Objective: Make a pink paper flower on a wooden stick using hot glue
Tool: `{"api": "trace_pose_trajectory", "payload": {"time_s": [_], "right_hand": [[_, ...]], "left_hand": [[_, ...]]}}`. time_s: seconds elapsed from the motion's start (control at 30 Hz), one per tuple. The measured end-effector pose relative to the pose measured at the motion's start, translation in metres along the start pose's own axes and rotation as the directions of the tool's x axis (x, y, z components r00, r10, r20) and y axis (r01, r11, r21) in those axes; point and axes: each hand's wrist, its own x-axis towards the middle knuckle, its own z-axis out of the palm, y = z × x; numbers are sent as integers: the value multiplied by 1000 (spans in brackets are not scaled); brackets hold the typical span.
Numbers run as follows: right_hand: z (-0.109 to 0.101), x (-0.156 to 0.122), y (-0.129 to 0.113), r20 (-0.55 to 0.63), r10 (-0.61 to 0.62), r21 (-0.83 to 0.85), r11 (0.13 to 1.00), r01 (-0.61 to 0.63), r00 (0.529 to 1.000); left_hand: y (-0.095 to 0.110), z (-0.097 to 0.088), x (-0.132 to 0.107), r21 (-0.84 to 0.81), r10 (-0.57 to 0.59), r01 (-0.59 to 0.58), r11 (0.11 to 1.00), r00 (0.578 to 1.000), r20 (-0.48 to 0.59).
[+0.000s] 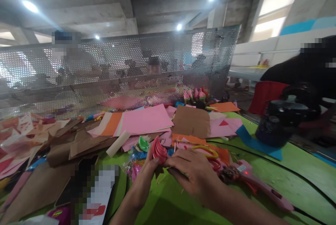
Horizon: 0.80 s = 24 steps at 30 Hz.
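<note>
A pink-red layered paper swirl (159, 150) is held upright between both hands, just above the green table. My left hand (147, 172) pinches it from the left, thumb across its front. Curled round its right lower side are the fingers of my right hand (193, 170), which hide its base. A small brown paper piece (159, 171) sticks out below the swirl. Behind my left hand lie a green paper swirl (143, 143) and a crumpled clear wrapper (128, 169). Yellow-handled scissors (210, 150) lie beyond my right hand.
A pink hot glue gun (265, 184) with a lit red light lies right, its black cord trailing. Pink sheets (147, 119), brown paper (191, 121) and scraps cover the back. Finished pink swirls (201, 94) stand near the perforated screen (118, 67). A dark jug (278, 123) stands right.
</note>
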Motion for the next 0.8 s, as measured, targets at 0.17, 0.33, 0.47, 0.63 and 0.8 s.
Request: {"api": "trace_pose_trajectory", "payload": {"time_s": [0.17,0.33,0.47,0.63,0.8], "right_hand": [[2,-1,-2,-26,-28,-49,998,27,999],[5,-4,-1,-87,62,13,998,-61,994],[9,-3,0,-101,64,-27,997,-67,993],[10,-3,0,-83,28,-109,993,-37,996],[11,-4,0,-74,18,-112,993,-26,997]], "left_hand": [[3,2,-5,3,9,-9,1000,1000,-28],[0,6,-10,3,16,-15,1000,998,-58],[-1,3,-7,67,-19,17,998,999,29],[-1,1,-1,95,10,-16,995,998,64],[1,4,0,93,14,-20,995,998,69]]}}
